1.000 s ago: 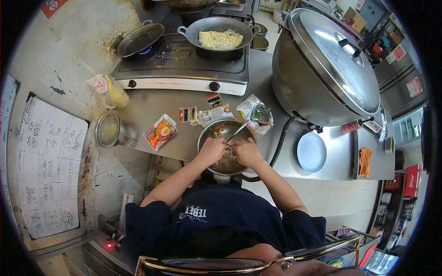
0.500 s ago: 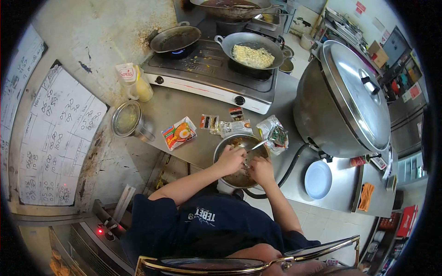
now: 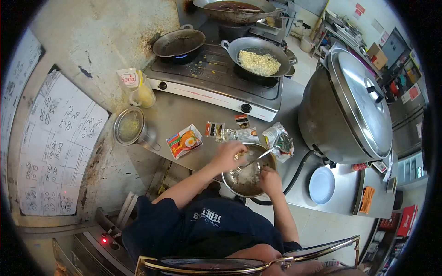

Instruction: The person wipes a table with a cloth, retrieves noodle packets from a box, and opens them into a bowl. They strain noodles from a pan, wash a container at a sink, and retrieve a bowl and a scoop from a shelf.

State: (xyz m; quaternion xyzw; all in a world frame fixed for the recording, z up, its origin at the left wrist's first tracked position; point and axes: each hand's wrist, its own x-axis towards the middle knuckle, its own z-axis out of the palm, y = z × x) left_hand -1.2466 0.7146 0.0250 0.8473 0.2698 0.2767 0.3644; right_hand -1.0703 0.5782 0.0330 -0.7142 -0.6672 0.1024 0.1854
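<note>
A metal bowl (image 3: 243, 187) sits at the counter's front edge, directly before me. A metal utensil (image 3: 260, 157) leans in it, handle up over the right rim; its lower end is hard to make out. My left hand (image 3: 225, 158) is raised over the bowl's left rim, fingers closed around something small and yellowish that I cannot make out. Inside the right rim my right hand (image 3: 270, 181) is curled closed, its fingertips hidden. Just beyond the bowl lie an orange and white noodle packet (image 3: 184, 141), small seasoning sachets (image 3: 215, 130) and a torn open wrapper (image 3: 279, 140).
On the stove (image 3: 202, 78), a wok (image 3: 254, 47) holds a noodle cake (image 3: 259, 62) in oil, beside a dark pan (image 3: 178, 43) over a flame. A large lidded pot (image 3: 327, 115), a black hose (image 3: 296, 171) and a pale plate (image 3: 322, 185) are at right; a strainer (image 3: 129, 126) is at left.
My hands have drawn apart: the left has lifted up toward the bowl's left rim, the right has shifted to the right side. The view has shifted slightly.
</note>
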